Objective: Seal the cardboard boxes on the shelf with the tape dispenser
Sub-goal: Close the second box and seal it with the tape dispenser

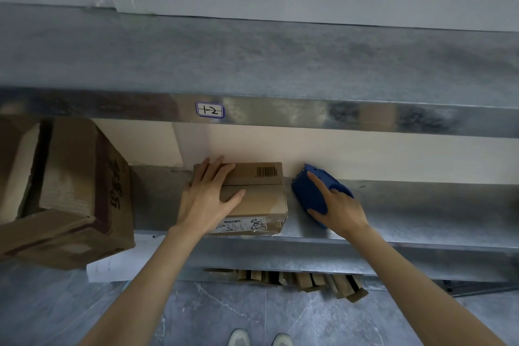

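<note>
Head view, down onto a steel shelf (421, 213). Shows the left hand (207, 196) lying flat on top of the small cardboard box (261, 201), fingers straight and spread, thumb stretched out just below the centre seam. Presses the flaps down and grips nothing. Finds the right hand (339, 211) on the blue tape dispenser (307, 191), index finger laid straight along its body, thumb on the near edge, other fingers curled into the handle opening: a real hold, not a mere touch. Places the dispenser low on the shelf, just beyond the left hand's thumb side and close by the box's right wall; cannot tell whether touching it.

Further out past the left hand: a larger cardboard box (78, 191), tilted and overhanging the shelf front. Above both hands: a handwritten label (210, 110) on the upper shelf's lip. Below the wrists: flattened cardboard (303, 281) tucked under the shelf.

Reads as the opening of sealing this small box: lid held shut, tool in hand, not yet on the cardboard. Shows no tape strip running; cannot tell whether clear tape already lies on the seam.

Calls next for lifting the dispenser across to the seam's right end, planting the tape's free end there, then drawing leftward along the seam. Needs the left palm shifted off the seam line first, flaps kept pinned. Demands a low, flat stroke, given the upper shelf close overhead.
</note>
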{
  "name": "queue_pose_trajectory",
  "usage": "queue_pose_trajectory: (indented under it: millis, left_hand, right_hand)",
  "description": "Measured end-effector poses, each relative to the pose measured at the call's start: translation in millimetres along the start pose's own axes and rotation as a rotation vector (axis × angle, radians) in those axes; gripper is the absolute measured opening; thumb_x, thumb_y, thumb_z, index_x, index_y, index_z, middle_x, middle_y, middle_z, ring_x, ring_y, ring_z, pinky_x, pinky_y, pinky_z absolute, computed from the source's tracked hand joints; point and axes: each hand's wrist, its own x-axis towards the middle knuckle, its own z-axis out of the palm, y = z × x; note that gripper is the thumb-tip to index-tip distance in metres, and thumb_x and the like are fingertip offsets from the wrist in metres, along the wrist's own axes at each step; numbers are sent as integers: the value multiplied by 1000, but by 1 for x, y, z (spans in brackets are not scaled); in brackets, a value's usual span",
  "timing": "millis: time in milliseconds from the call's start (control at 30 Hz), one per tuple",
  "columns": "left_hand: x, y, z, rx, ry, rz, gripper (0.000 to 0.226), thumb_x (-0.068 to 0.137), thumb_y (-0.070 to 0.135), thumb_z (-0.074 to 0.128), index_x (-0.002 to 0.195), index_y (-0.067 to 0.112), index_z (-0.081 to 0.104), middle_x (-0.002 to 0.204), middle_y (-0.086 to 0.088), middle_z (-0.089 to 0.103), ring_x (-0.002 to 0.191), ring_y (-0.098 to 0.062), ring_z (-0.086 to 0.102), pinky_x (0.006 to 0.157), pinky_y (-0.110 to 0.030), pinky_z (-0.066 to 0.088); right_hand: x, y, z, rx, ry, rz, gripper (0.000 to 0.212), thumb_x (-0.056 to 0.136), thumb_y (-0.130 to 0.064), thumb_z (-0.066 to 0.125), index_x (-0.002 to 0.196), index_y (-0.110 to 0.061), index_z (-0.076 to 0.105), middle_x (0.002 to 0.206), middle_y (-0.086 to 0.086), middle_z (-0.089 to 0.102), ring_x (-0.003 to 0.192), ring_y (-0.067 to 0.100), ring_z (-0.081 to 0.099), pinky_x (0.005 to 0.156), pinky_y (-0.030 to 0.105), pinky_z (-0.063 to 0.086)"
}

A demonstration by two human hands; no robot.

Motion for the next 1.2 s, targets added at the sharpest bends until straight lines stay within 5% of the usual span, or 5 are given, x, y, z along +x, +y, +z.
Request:
queue_pose_trajectory:
  millis: [200,400,667,967,1200]
  left_hand:
    - [-2,-13,-4,-38,13,55,80,80,79,34,145,34,42,146,-1,30,143,-26,30,82,-55,59]
    - [-6,-22,-5,-113,66,60,82,78,82,40,144,34,43,148,7,34,145,-19,28,86,-55,57]
    - [-9,-28,11,-601,131,-15,75,70,59,74,137,31,56,146,24,38,145,11,7,116,-23,13]
    - [-8,-38,7,-39,114,293,77,95,69,34,152,18,38,159,3,34,154,-18,3,116,-67,15]
    - [-5,-43,5,-10,29,343,81,100,68,16,156,11,26,162,-5,27,153,-22,15,123,-48,14]
  right_hand:
    - [-4,-15,-28,69,254,-87,73,94,-51,53,156,-34,19,127,6,55,111,28,54,77,37,50]
    - [9,-90,-54,864,174,-200,50,99,-37,56,145,-31,39,147,-7,37,134,4,36,110,27,35]
    - [16,-127,-28,1319,133,-47,46,98,-33,60,135,-54,41,153,-21,34,140,-7,27,119,30,23]
    - [20,-122,-28,633,303,-387,69,88,-64,56,147,-31,42,164,-9,15,153,12,-4,122,46,3]
    - [31,-111,-36,70,29,-692,69,96,-72,13,157,-41,3,166,-8,2,153,17,-2,124,49,4]
